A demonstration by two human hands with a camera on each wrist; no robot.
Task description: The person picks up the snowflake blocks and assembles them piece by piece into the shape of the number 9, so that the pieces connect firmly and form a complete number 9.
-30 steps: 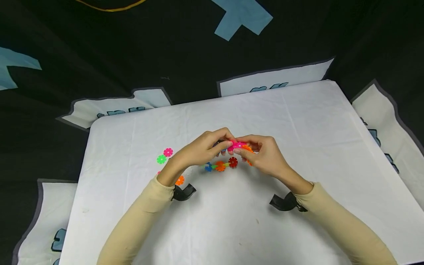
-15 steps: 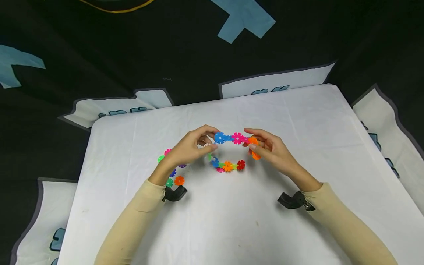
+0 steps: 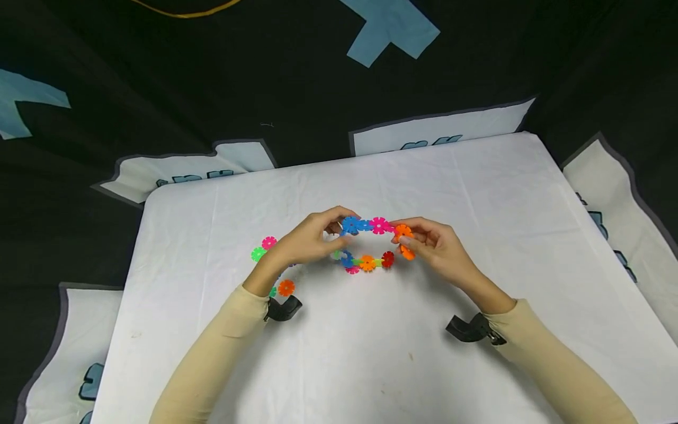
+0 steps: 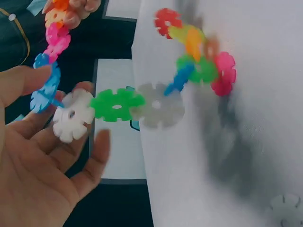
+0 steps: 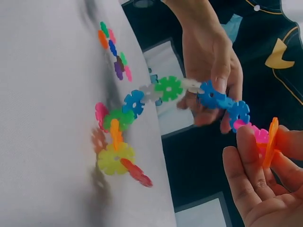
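Note:
A curved chain of notched plastic snowflake discs (image 3: 379,225) is held up over the table between both hands. My left hand (image 3: 309,238) pinches it at the blue discs (image 4: 46,87), thumb on one side and fingers behind. Beyond them hang a white disc (image 4: 73,116), a green one (image 4: 117,105) and a clear one. My right hand (image 3: 442,250) pinches the orange disc (image 5: 271,144) at one end, beside a pink disc (image 5: 259,135). At the other end, a red disc (image 3: 388,259) sits apart from the right hand, joined to yellow and orange discs (image 3: 367,262).
Loose discs in pink (image 3: 269,242), green (image 3: 258,254) and orange (image 3: 286,288) lie left on the white-covered table (image 3: 360,365), some hidden behind the left wrist. A clear disc (image 4: 285,210) shows in the left wrist view. Black cloth (image 3: 296,70) hangs behind.
Both hands were close together around pink and orange discs, then moved apart, spreading the chain into a wider loop. In the last half second, they have lowered slightly.

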